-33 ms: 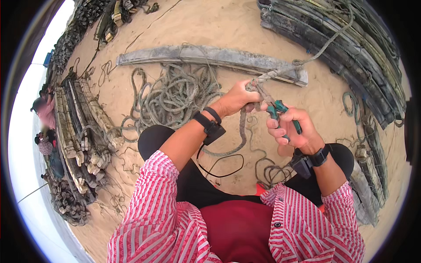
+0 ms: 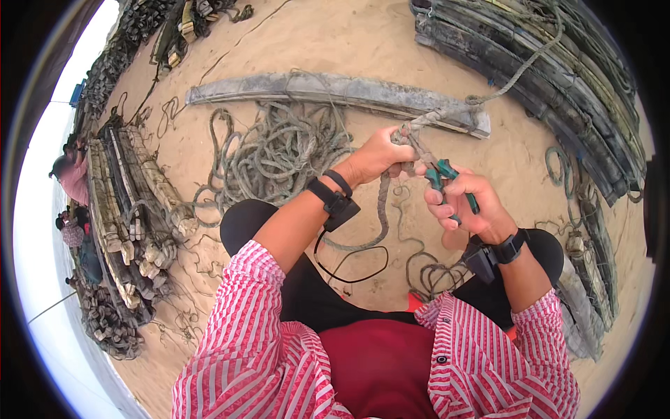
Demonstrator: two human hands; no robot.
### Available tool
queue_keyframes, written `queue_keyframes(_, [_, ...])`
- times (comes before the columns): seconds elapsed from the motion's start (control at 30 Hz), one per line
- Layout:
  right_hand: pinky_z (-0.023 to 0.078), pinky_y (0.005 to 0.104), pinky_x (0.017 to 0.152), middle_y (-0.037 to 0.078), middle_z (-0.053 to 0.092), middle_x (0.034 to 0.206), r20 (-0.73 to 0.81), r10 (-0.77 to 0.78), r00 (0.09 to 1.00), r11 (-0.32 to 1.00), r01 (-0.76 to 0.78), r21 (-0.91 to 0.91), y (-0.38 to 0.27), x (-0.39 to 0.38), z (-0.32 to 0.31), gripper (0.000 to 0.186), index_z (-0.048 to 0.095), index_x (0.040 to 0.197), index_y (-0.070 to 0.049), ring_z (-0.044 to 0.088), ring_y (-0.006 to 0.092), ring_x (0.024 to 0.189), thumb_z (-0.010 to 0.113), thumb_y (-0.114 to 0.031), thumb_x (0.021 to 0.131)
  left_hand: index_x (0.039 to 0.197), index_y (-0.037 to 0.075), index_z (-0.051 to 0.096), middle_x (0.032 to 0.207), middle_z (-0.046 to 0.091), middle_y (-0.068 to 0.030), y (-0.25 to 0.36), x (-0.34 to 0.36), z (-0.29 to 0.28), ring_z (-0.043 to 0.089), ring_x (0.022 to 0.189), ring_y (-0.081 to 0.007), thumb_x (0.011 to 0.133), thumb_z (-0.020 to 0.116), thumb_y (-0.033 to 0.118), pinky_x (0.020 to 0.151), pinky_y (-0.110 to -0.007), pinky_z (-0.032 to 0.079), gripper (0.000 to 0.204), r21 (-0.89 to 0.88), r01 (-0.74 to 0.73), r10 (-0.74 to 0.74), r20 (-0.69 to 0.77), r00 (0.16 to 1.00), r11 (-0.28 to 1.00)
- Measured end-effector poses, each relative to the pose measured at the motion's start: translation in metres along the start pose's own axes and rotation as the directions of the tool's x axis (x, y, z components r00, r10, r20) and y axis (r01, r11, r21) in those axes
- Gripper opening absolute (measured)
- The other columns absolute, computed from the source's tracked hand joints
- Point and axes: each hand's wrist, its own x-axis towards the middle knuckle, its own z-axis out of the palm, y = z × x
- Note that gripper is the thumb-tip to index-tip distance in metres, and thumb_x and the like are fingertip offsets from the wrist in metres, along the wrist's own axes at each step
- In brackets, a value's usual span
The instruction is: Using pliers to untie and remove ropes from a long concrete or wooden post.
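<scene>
My left hand (image 2: 382, 155) is closed round a thick, worn grey rope (image 2: 386, 202) at a knotted part. From there one length runs up and right toward the stacked bundles, and another hangs down in a curve toward the sand. My right hand (image 2: 471, 202) grips pliers (image 2: 447, 170) with teal and dark handles. Their jaws reach up to the rope just right of my left fingers; whether they bite on a strand I cannot tell. Both hands are close together over the sand, between my bent knees.
A tangled rope heap (image 2: 279, 153) lies left of my hands. Beyond it stretches a long grey beam (image 2: 335, 87). Weathered bundles (image 2: 537, 84) are stacked at the far right, with more wooden bundles (image 2: 118, 209) at the left. A person (image 2: 73, 178) is beside those. Thin cord (image 2: 429, 272) coils near my right knee.
</scene>
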Motion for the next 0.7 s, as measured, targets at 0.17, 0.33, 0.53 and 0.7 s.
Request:
queue_keyframes(0.17, [0.049, 0.0379, 0.065, 0.015, 0.056, 0.087, -0.014, -0.476, 0.879, 0.234, 0.111, -0.966, 0.001, 0.012, -0.016, 0.057, 0.053, 0.13, 0.0, 0.057, 0.0256, 0.071, 0.06, -0.014, 0.076, 0.105, -0.003, 0.059, 0.076, 0.062, -0.0047, 0.009, 0.003, -0.004, 0.06, 0.061, -0.0123, 0.072, 0.07, 0.017, 0.054, -0.029, 0.046, 0.04, 0.343, -0.039, 0.134, -0.259, 0.957, 0.938])
queue_keyframes(0.33, [0.047, 0.0437, 0.084, 0.022, 0.059, 0.093, -0.008, -0.53, 0.848, 0.066, 0.032, -0.997, 0.014, 0.013, -0.013, 0.06, 0.051, 0.133, -0.003, 0.057, 0.0395, 0.093, 0.061, -0.015, 0.074, 0.096, -0.004, 0.06, 0.073, 0.064, -0.0136, 0.008, 0.003, 0.001, 0.064, 0.064, -0.0228, 0.068, 0.068, 0.018, 0.064, -0.035, 0.05, 0.036, 0.706, -0.033, 0.336, -0.295, 0.894, 0.708])
queue_keyframes(0.53, [0.046, 0.0458, 0.082, 0.023, 0.059, 0.093, -0.122, -0.494, 0.861, 0.09, -0.089, -0.992, 0.016, 0.019, -0.002, 0.06, 0.05, 0.133, -0.004, 0.057, 0.0413, 0.093, 0.063, -0.015, 0.075, 0.088, -0.002, 0.058, 0.075, 0.064, -0.0242, 0.008, 0.002, 0.007, 0.064, 0.073, -0.0415, 0.068, 0.07, 0.019, 0.067, -0.043, 0.052, 0.032, 0.848, 0.013, 0.442, -0.289, 0.849, 0.53])
queue_keyframes(0.7, [0.048, 0.0457, 0.081, 0.026, 0.063, 0.092, -0.134, -0.518, 0.845, 0.152, -0.063, -0.986, 0.024, 0.029, -0.001, 0.056, 0.055, 0.127, -0.003, 0.061, 0.0423, 0.09, 0.066, -0.015, 0.074, 0.089, -0.003, 0.057, 0.073, 0.061, -0.0242, -0.004, 0.004, 0.005, 0.063, 0.078, -0.044, 0.069, 0.07, 0.018, 0.071, -0.046, 0.051, 0.032, 0.891, 0.039, 0.47, -0.275, 0.838, 0.453])
